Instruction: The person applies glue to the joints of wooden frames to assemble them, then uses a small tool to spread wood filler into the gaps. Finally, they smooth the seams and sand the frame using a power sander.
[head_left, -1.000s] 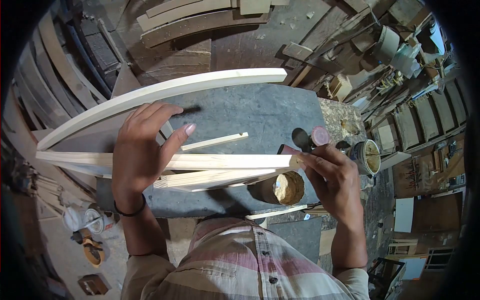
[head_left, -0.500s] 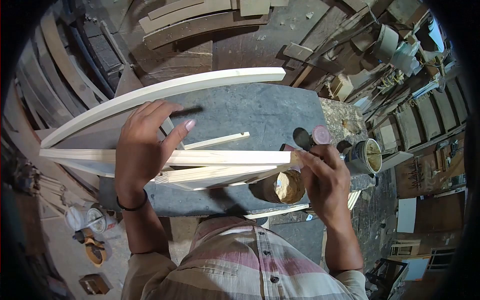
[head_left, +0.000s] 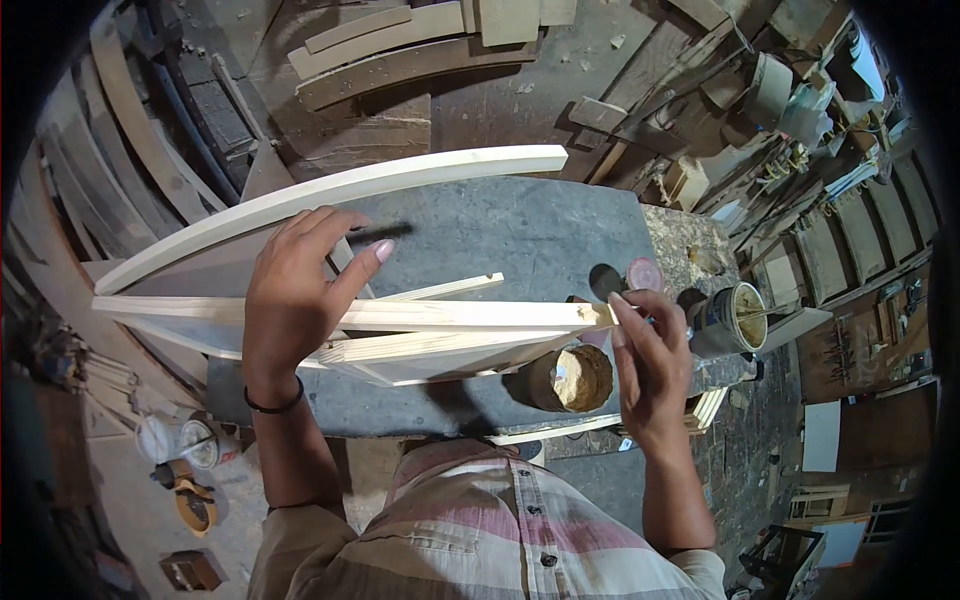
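Observation:
My left hand (head_left: 292,292) lies across a pale wooden frame, thumb and fingers spread with nothing between them. Beneath that palm runs a straight wooden bar (head_left: 460,316) of the frame. At the bar's right end, a yellowish patch of filler (head_left: 588,313) shows on the top face. My right hand (head_left: 655,358) pinches a small thin flat piece (head_left: 606,315) against this end; its exact kind is hard to make out. Just below stands an open tub of beige paste (head_left: 582,380). A curved wooden strip (head_left: 340,190) forms the frame's far side.
Under the frame is a dark grey tabletop (head_left: 520,225). A round pinkish lid (head_left: 644,273) and a bucket with a stick in it (head_left: 735,318) stand to the right. Curved boards (head_left: 415,70) lie beyond the table. Containers (head_left: 198,443) sit on the floor at the left.
My right hand has shifted slightly and its fingers have drawn to the bar's very end, uncovering the filler patch. My left hand stays in the same place on the frame.

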